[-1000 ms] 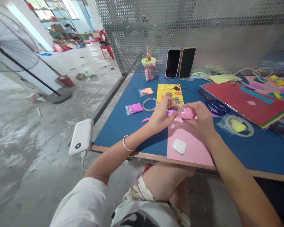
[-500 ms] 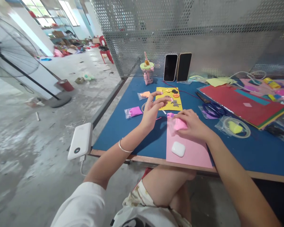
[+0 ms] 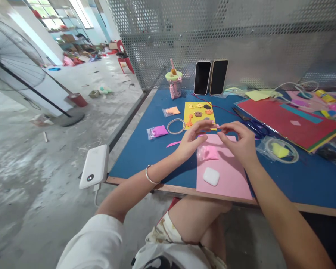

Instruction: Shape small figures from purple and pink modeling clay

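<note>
My left hand (image 3: 194, 139) is raised over the pink sheet's left edge, fingers stretched forward and thumb apart. Opposite it, my right hand (image 3: 239, 141) curves inward, thumb and index fingertips close together beside the left fingertips. A tiny pink spot shows where they meet; whether it is clay or a nail I cannot tell. Below them a clear bag of pink clay (image 3: 211, 153) lies on the pink sheet (image 3: 229, 183), behind a white earbud case (image 3: 211, 176). Beyond the hands is a yellow card (image 3: 186, 112) with small animal figures, partly covered by my left fingers.
Left on the blue table lie bagged purple clay (image 3: 159, 131), bagged orange clay (image 3: 172, 111), a clear ring (image 3: 176, 126) and a pink tool (image 3: 173, 144). Two phones (image 3: 202, 78) and a pink cup (image 3: 175, 85) stand behind. Scissors (image 3: 256, 127) and red sheets (image 3: 285, 119) lie right.
My right hand has let go of the pink clay bag and risen to the left fingertips. My left hand has moved right and lower, uncovering the clear ring.
</note>
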A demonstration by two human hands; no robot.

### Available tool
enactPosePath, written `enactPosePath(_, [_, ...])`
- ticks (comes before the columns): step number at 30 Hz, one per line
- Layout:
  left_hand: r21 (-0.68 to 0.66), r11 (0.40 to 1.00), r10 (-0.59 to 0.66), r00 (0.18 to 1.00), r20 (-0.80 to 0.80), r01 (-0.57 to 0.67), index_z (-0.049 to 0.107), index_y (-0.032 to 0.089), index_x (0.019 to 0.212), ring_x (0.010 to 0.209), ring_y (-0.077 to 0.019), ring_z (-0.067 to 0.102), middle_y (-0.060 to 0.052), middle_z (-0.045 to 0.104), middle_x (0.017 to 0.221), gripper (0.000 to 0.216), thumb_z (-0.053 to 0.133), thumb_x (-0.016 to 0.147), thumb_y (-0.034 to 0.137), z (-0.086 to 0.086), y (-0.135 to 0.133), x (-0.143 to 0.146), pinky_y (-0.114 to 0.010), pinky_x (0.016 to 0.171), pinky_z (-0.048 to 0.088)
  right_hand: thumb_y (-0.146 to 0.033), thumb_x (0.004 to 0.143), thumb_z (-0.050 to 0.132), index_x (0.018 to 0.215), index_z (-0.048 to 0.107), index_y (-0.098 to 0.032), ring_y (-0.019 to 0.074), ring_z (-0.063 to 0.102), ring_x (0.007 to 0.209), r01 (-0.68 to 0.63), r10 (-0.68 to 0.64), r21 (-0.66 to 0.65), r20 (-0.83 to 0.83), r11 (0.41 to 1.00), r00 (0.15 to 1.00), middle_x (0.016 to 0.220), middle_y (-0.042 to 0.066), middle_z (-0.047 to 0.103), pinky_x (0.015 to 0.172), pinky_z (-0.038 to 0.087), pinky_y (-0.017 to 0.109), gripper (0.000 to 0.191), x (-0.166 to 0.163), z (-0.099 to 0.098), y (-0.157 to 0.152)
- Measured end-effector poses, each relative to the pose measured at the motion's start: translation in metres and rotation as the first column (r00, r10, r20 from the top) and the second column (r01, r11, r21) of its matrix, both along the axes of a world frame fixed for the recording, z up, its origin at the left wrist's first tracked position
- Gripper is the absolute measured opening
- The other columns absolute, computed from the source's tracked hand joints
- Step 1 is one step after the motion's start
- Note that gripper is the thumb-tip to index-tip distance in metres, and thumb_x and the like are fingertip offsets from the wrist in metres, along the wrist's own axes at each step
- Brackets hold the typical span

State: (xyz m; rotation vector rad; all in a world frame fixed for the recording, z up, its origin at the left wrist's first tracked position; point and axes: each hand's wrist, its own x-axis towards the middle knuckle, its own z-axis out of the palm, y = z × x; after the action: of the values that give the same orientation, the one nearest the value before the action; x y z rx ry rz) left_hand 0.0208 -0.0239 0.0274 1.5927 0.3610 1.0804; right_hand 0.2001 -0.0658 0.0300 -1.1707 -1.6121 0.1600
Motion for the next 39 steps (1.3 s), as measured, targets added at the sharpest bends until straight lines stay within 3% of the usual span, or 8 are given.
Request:
enactPosePath(9, [0.079, 0.997, -0.010, 0.996, -0.088, 0.017, 0.055, 0.025, 0.120, 0.123, -0.0203, 0.053, -0.007, 0.057, 0.131, 0.036, 0.054, 0.085, 0.020, -0.0085, -0.0001, 0.0001, -0.037, 0.105, 0.040, -0.028, 0.078, 0.065, 0.081, 0.067, -0.021, 0.0172, 0.062, 0.068, 0.116, -0.116, 0.000, -0.067, 0.993, 0.991, 0.077, 0.003, 0.065, 0.068, 0.054, 0.035, 0.007, -0.0047, -0.0016, -0.0015])
enactPosePath(15, [0.156, 0.986, 0.077, 0.988, -0.133, -0.056, 0.056, 0.024, 0.120, 0.122, -0.0206, 0.053, -0.007, 0.058, 0.129, 0.036, 0.055, 0.085, 0.020, -0.0100, -0.0025, 0.0011, -0.038, 0.104, 0.040, -0.027, 0.078, 0.064, 0.078, 0.068, -0.022, 0.0180, 0.062, 0.065, 0.170, -0.169, 0.029, -0.027, 0.985, 0.985, 0.074, 0.003, 0.067, 0.066, 0.053, 0.035, 0.006, -0.0062, -0.0012, -0.0030])
enactPosePath(20, [0.195, 0.973, 0.155, 0.973, -0.170, -0.121, 0.058, 0.023, 0.118, 0.123, -0.0216, 0.052, -0.007, 0.060, 0.127, 0.036, 0.056, 0.082, 0.018, -0.0099, -0.0033, 0.0020, -0.038, 0.102, 0.041, -0.025, 0.078, 0.064, 0.076, 0.067, -0.022, 0.0173, 0.062, 0.064, 0.166, -0.166, 0.038, -0.013, 0.985, 0.986, 0.073, 0.002, 0.066, 0.065, 0.052, 0.034, 0.005, -0.0071, 0.0001, -0.0035])
enactPosePath(39, [0.235, 0.958, 0.215, 0.953, -0.213, -0.164, 0.057, 0.023, 0.119, 0.123, -0.0214, 0.051, -0.007, 0.059, 0.127, 0.043, 0.054, 0.078, 0.012, -0.0099, -0.0057, 0.0023, -0.038, 0.102, 0.041, -0.028, 0.078, 0.066, 0.078, 0.069, -0.021, 0.0166, 0.061, 0.064, 0.175, -0.174, 0.010, -0.034, 0.985, 0.984, 0.072, 0.002, 0.065, 0.066, 0.052, 0.034, 0.008, -0.0063, -0.0027, -0.0008])
